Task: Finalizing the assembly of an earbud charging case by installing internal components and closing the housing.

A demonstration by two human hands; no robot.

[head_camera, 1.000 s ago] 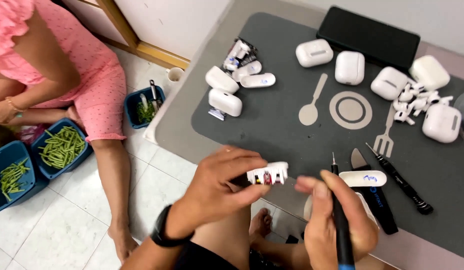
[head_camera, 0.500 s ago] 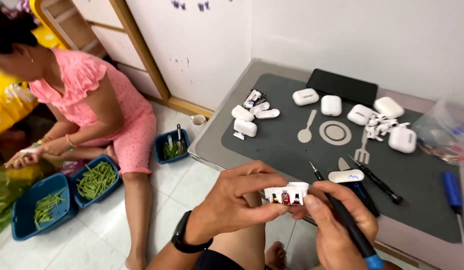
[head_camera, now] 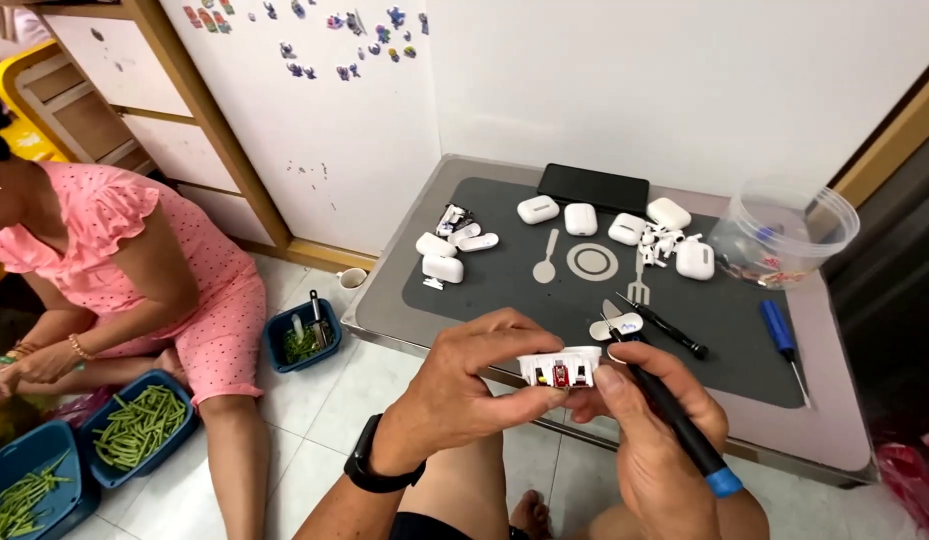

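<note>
Flooring is pale tile; a low grey table (head_camera: 845,420) stands against a white wall, topped by a dark mat (head_camera: 505,290) printed with plate and cutlery outlines. On the mat we note several smooth white earbud cases (head_camera: 538,209), loose white earbuds (head_camera: 665,242), a flat black rectangular device (head_camera: 595,188), and a slim black tool (head_camera: 665,328). A clear plastic tub (head_camera: 785,232) and a blue-handled screwdriver (head_camera: 783,335) rest at the table's right edge. To the left a seated person in pink (head_camera: 135,270) works over blue baskets of green beans (head_camera: 140,425).

Our left hand (head_camera: 465,390), a black watch at its wrist, pinches an opened white case part (head_camera: 560,366) in front of the table edge, internals exposed. Our right hand (head_camera: 665,440) closes round a black, blue-tipped tool (head_camera: 675,415), its point touching that part.
</note>
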